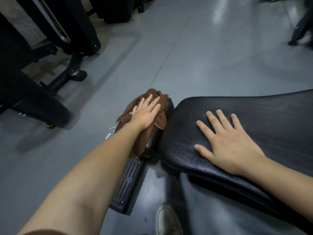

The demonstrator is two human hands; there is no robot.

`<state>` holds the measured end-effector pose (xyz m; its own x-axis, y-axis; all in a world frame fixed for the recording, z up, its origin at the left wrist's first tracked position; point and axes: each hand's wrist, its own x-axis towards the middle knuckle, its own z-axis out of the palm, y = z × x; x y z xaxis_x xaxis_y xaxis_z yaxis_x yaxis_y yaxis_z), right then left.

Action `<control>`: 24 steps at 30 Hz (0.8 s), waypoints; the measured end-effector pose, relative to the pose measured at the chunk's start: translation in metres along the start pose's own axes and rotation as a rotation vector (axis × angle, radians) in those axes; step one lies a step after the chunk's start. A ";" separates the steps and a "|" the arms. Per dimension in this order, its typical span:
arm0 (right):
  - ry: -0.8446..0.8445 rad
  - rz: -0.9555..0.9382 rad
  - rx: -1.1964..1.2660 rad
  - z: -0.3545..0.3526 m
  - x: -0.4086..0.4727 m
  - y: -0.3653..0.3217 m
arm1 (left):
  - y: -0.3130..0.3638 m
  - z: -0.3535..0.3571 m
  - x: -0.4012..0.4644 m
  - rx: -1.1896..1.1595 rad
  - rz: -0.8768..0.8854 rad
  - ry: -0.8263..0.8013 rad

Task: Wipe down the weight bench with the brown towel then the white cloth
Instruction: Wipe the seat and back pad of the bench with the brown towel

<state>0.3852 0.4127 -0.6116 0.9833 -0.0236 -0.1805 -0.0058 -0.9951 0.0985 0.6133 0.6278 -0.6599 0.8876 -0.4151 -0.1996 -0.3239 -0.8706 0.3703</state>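
The weight bench has a long black back pad [262, 116] running off to the right and a small seat pad [170, 106] to its left. The brown towel [160, 100] lies bunched over the seat pad and hangs down its near side. My left hand [146, 114] presses flat on the towel with straight fingers. My right hand [227, 143] rests flat, fingers spread, on the near end of the back pad. No white cloth is in view.
A black ribbed foot plate [127, 182] of the bench frame juts out below the seat pad. My shoe [167, 219] stands on the grey floor beside it. Black gym machine frames [55, 39] fill the upper left, and more dark equipment [301, 28] stands at the upper right.
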 end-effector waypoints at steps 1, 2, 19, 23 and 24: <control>0.001 -0.001 0.005 0.000 0.000 0.000 | 0.001 0.000 0.004 -0.012 -0.018 0.013; -0.001 -0.002 0.006 0.000 0.000 0.000 | 0.001 0.001 0.006 -0.022 -0.031 0.032; -0.027 -0.022 0.031 -0.007 -0.002 0.001 | -0.026 0.016 -0.083 -0.038 -0.376 0.115; -0.023 -0.027 0.035 -0.006 -0.002 0.002 | -0.024 0.026 -0.106 -0.028 -0.349 0.148; -0.020 -0.029 0.035 -0.006 -0.003 0.002 | -0.024 0.029 -0.110 -0.018 -0.331 0.159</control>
<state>0.3837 0.4116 -0.6048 0.9793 0.0032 -0.2026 0.0155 -0.9981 0.0591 0.5138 0.6874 -0.6728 0.9836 -0.0646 -0.1683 -0.0064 -0.9455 0.3255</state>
